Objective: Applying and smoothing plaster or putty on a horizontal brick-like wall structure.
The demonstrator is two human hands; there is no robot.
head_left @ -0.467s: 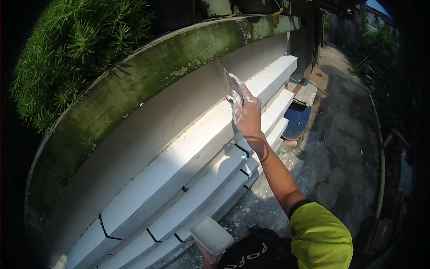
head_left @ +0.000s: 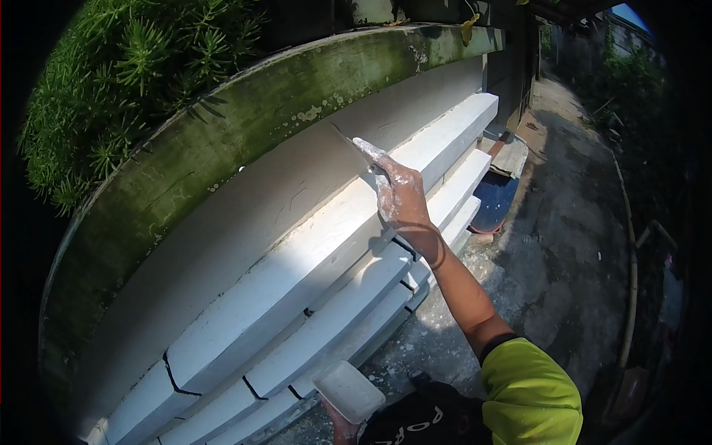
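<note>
Beneath a curved, moss-stained ledge [head_left: 185, 152], the person's right hand [head_left: 402, 189], smeared with white paste, is closed around a thin-bladed scraper [head_left: 341, 134], its forefinger stretched along the tool. The blade lies at the pale wall [head_left: 222, 256] between that ledge and the topmost of several white stepped blocks [head_left: 289, 248]; whether its edge touches the wall is hard to tell. Low in the view, the left hand [head_left: 343, 426], mostly hidden, holds a shallow white rectangular tub [head_left: 350, 391] by its underside, just beside the lower blocks and in front of a dark garment [head_left: 419, 417]. A yellow-green sleeve [head_left: 530, 389] covers the right upper arm. Feathery green foliage [head_left: 141, 70] hangs at upper left, and a concrete path [head_left: 552, 215] runs along the right.
</note>
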